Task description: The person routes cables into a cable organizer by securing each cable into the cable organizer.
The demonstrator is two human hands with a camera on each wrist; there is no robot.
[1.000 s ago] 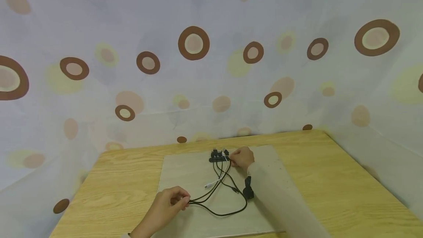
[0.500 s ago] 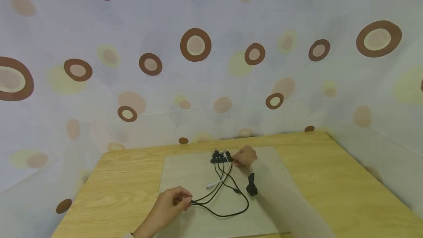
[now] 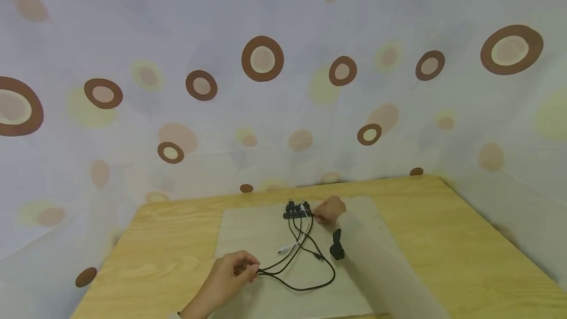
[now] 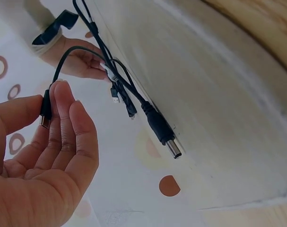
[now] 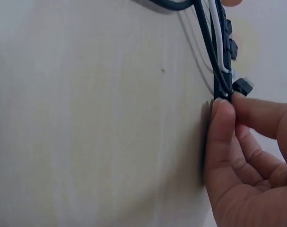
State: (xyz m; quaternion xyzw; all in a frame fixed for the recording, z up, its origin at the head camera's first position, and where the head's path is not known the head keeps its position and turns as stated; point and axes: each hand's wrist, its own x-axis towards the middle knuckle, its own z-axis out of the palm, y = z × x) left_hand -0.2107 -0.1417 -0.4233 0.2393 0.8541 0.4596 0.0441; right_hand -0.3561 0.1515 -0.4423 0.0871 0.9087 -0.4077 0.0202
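My left hand [image 3: 232, 277] pinches the small black plug [image 4: 46, 106] of a thin black cable between thumb and fingers, its metal tip pointing out. Beside it in the left wrist view hangs a thicker barrel plug [image 4: 158, 125] on another black cable. Farther back, my right hand [image 3: 330, 210] pinches the right end of a black cable holder strip [image 5: 223, 87] with thumb and forefinger. Several black cables and a white cable [image 5: 218, 38] run through this strip. USB plugs [image 3: 291, 206] stick out behind it.
Under the cables lies a pale board [image 3: 248, 230] on a wooden table [image 3: 168, 240]. A loose white cable end [image 3: 283, 250] and a black plug [image 3: 318, 256] rest on the board. A patterned cloth [image 3: 212, 127] hangs behind the table. A black strap [image 3: 337, 245] circles the right wrist.
Both hands keep their grips and barely move. The whole head view has shifted slightly; the strip and cables stay in place on the board.
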